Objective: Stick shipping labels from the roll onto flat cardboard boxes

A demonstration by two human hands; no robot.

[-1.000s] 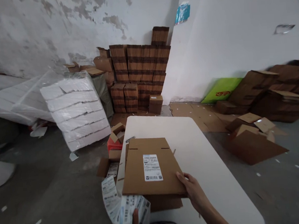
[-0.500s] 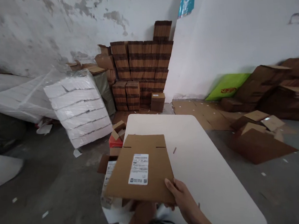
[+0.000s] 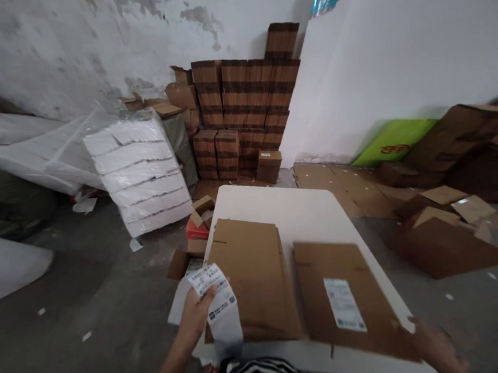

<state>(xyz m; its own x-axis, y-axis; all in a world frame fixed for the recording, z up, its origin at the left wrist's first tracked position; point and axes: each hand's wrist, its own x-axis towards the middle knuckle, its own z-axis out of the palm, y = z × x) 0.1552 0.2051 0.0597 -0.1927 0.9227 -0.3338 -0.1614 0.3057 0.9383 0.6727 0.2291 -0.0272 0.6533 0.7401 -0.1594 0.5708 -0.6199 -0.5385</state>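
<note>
My left hand (image 3: pixel 195 312) is closed on a curling strip of printed shipping labels (image 3: pixel 225 320), thumb on top, above the left side of the table. Under and beside it lies a flat brown cardboard box (image 3: pixel 251 278) without a label, apparently on top of others. To the right is a second flattened cardboard box (image 3: pixel 320 267), slightly blurred, carrying a white shipping label (image 3: pixel 344 305). My right hand (image 3: pixel 433 341), smeared by motion, is at this box's lower right edge and appears to grip it.
The white table (image 3: pixel 276 199) has rounded corners. Open cartons (image 3: pixel 180 264) stand at its left side. Bundled flat cardboard (image 3: pixel 242 95) is stacked at the wall, with a plastic-wrapped white stack (image 3: pixel 140 172) to the left. Loose cartons (image 3: pixel 455 239) lie on the floor at right.
The labelled box has moved from the left side to the right side of the table with my right hand. My left hand has come up holding the label strip, and an unlabelled box is exposed.
</note>
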